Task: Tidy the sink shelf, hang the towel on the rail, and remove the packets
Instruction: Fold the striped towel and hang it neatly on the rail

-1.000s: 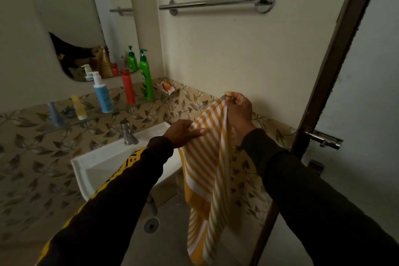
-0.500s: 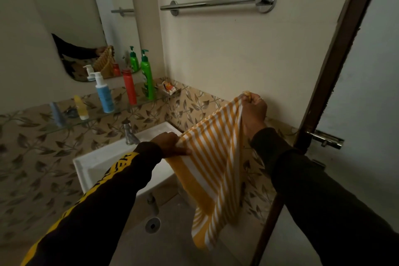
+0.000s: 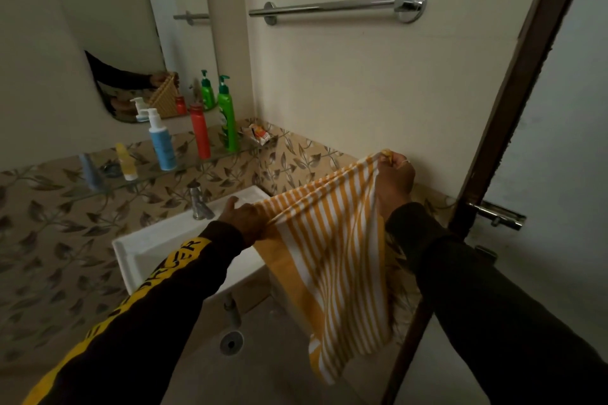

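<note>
The left hand (image 3: 245, 219) and right hand (image 3: 394, 176) each pinch a top corner of the towel (image 3: 329, 240), stretched between them beside the sink. The rail (image 3: 329, 6) runs level on the wall, well above, nearer the right hand.

My sleeves (image 3: 500, 312) are long and dark, nearly black, reaching the wrists. Down the left one runs a broad yellow stripe (image 3: 144, 302) with dark block letters (too skewed to read). A thin ring (image 3: 405, 161) sits on my right hand (image 3: 394, 179).
</note>
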The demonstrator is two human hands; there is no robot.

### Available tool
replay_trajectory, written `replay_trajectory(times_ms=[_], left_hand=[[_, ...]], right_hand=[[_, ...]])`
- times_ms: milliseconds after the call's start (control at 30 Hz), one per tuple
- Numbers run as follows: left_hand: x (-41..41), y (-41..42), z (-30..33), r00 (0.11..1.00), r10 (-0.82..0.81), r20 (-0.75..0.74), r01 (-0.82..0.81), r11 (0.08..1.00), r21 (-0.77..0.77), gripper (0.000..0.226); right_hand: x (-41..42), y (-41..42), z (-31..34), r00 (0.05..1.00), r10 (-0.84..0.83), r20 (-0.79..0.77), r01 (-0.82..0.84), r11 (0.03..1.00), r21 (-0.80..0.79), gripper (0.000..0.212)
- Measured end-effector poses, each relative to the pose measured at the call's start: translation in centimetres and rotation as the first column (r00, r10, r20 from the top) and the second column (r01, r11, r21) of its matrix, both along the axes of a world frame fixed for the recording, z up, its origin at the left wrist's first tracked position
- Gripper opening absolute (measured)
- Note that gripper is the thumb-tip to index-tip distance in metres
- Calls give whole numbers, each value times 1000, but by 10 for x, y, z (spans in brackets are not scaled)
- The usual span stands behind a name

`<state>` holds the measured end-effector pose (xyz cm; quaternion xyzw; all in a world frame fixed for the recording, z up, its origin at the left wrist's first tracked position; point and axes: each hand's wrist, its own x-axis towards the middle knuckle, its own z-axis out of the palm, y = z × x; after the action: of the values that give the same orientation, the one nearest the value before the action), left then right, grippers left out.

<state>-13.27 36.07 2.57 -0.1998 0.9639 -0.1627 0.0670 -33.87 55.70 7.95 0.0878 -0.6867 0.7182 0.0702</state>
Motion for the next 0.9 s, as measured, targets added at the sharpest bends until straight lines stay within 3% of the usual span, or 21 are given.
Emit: replay_trajectory(times_ms=[133,300,367,433,500,600,733,900], left_hand=[[14,-17,7,950,-228,-216,183,960,-210,20],[31,-32,22,816,-321,-482,321,943,-85,25],[34,-34,32,774,-298,-559,305,949,-82,21],[33,-35,44,733,-203,-649,227,973,-47,32],[31,-36,57,729,-189,-658,196,979,-64,41],[30,-43,74,763,-296,-575,183,952,-247,67],[30,-43,104,759,-269,-592,112,951,-289,33],[30,-44,117,717,-274,-641,54,938,-341,15]], right_hand=[[-5,10,-4,999,-46,-19,47,999,14,30],[-10,20,-5,997,-42,-64,46,997,63,30],[-11,23,-5,994,-24,-107,35,993,110,30],[-12,25,-5,992,-1,-127,17,991,130,31],[-11,26,-5,990,3,-140,18,989,147,30],[-10,24,-3,989,9,-150,15,987,160,27],[-13,19,5,984,14,-178,27,973,227,31],[-7,11,17,976,-17,-216,65,974,218,33]])
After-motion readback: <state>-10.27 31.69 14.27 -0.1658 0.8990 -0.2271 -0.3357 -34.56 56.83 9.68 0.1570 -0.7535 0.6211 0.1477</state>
